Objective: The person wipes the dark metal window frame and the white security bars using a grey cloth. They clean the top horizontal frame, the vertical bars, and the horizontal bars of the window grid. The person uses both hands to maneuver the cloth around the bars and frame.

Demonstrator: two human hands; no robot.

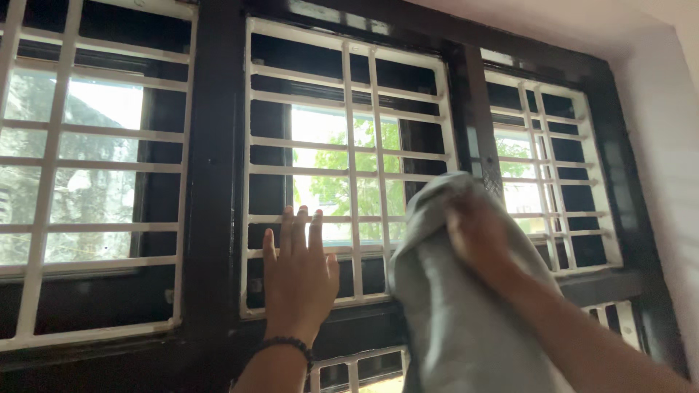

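window: dark wooden three-bay window frame (pixel 215 182) fills my view; I see a white-painted metal grille (pixel 349 182) in each bay, with trees and daylight behind.
cloth: large grey fabric cloth (pixel 451 306) hangs against the lower right side of the middle grille, up by the dark post between the middle and right bays.
right hand: right hand (pixel 477 236) is pressed on the cloth's upper part, blurred; it looks to be bunching the fabric, but I cannot tell how the fingers curl.
left hand: left hand (pixel 298 273) lies flat on the middle grille near its bottom edge, fingers straight and spread, holding nothing; black bead bracelet (pixel 290 343) is on the wrist.
progress: I judge the wiping to be under way at the middle bay's lower right; no wet streaks or dust lines show, so I can't say which bars are done. Left and right bays look untouched by either hand.
hidden: right fingers smeared by blur; the cloth's lower end is cut off at the bottom edge; the left bay runs off-frame; the sill below is mostly dark, hard to read.
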